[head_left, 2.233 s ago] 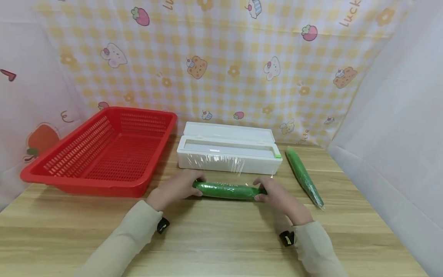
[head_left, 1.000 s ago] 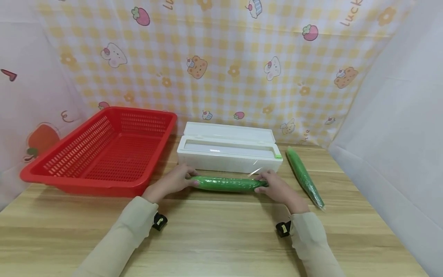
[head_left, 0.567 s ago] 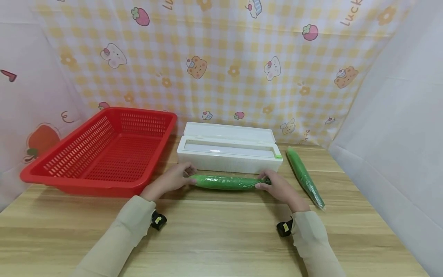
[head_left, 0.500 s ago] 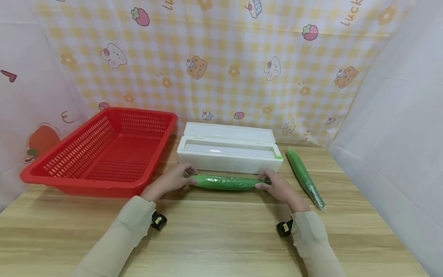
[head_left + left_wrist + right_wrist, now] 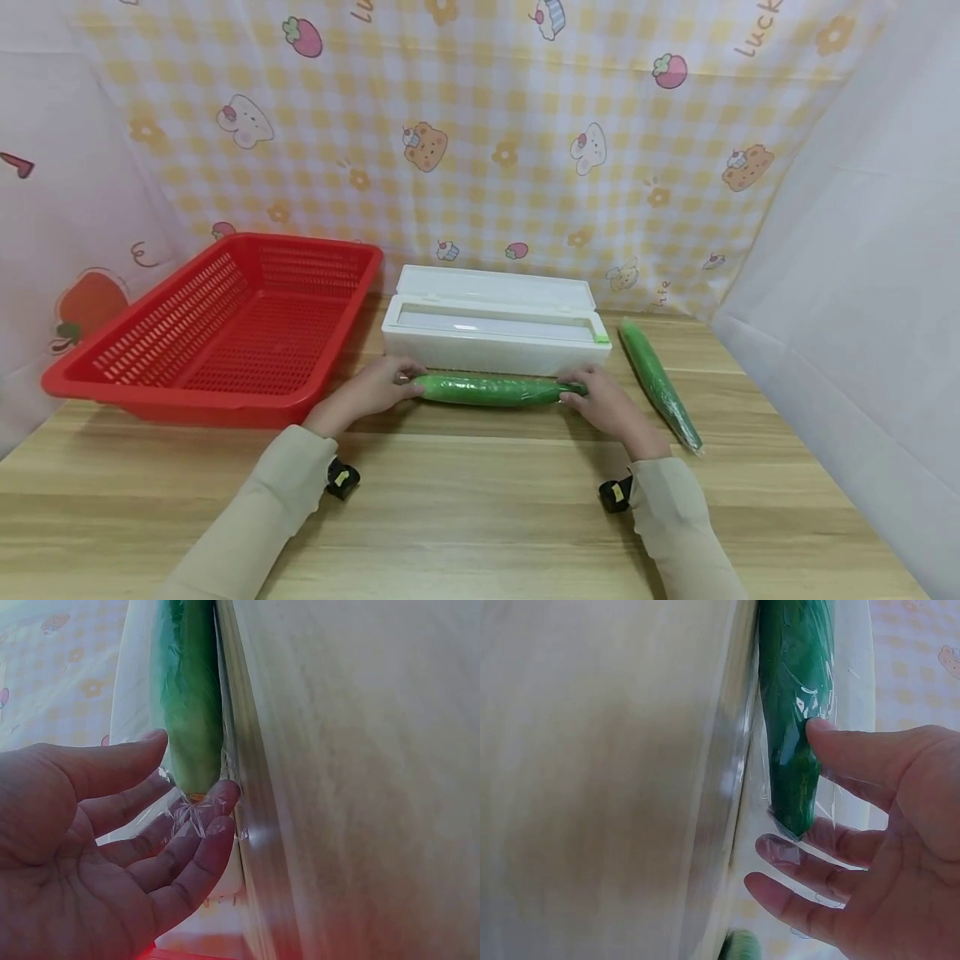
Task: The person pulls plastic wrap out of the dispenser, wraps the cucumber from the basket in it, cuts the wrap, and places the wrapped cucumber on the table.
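A cucumber (image 5: 491, 391) in clear plastic film lies crosswise just in front of a white film box (image 5: 495, 348). My left hand (image 5: 380, 385) holds its paler left end. In the left wrist view the thumb lies along one side of the cucumber (image 5: 187, 697), and the curved fingers are behind the crumpled film (image 5: 196, 817) past its tip. At the darker right end, my right hand (image 5: 603, 402) has its thumb against the skin. In the right wrist view its fingers reach round behind the tip, with loose film over a fingertip.
The film box has its lid (image 5: 495, 287) raised and a green slider (image 5: 602, 339) at its right end. Another film-wrapped cucumber (image 5: 660, 385) lies slanted at the right. A red plastic basket (image 5: 202, 396) stands at the left, on the wooden table (image 5: 480, 517).
The cucumber has moved back toward the box, with both hands following along. The film stretched down the box front earlier no longer shows there.
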The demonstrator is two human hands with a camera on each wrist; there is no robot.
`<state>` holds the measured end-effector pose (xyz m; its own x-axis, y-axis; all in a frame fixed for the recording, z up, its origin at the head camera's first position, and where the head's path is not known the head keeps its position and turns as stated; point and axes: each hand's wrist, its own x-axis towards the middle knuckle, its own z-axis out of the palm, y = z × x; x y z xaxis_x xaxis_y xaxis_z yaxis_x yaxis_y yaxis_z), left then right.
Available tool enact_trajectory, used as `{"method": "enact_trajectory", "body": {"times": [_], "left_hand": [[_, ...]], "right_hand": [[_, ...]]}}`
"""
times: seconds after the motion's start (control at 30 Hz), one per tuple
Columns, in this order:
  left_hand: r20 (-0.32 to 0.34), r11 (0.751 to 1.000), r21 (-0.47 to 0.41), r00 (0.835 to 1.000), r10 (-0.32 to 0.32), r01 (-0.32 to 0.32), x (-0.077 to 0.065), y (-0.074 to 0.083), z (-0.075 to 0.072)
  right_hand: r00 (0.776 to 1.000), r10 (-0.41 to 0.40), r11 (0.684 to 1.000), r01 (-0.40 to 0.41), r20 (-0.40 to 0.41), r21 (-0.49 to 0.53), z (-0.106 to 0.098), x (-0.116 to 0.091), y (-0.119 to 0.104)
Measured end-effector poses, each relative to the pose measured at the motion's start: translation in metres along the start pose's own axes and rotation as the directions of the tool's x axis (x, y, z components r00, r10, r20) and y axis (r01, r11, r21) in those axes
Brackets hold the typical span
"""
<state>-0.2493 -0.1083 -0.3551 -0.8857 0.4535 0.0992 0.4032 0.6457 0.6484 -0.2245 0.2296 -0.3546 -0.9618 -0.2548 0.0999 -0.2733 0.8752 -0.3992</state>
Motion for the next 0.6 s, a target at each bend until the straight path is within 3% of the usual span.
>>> {"method": "enact_trajectory", "body": {"times": [0.37,0.5,0.6], "left_hand": [[0.045,1.000,0.018,0.999,0.003,-0.004,-0.003,0.003,-0.003],[0.057,1.000,0.025,0.998,-0.017,0.016,-0.003,0.006,-0.005],[0.057,0.998,0.050,0.998,-0.027,0.024,-0.004,0.008,-0.006]], "right_hand": [[0.999,0.018,1.000,-0.019,0.032,0.015,-0.010,-0.004,-0.005],[0.995,0.061,0.998,-0.060,-0.081,0.015,-0.019,-0.006,-0.007],[0.976,0.117,0.993,-0.119,-0.185,0.001,-0.024,-0.008,-0.007]]}}
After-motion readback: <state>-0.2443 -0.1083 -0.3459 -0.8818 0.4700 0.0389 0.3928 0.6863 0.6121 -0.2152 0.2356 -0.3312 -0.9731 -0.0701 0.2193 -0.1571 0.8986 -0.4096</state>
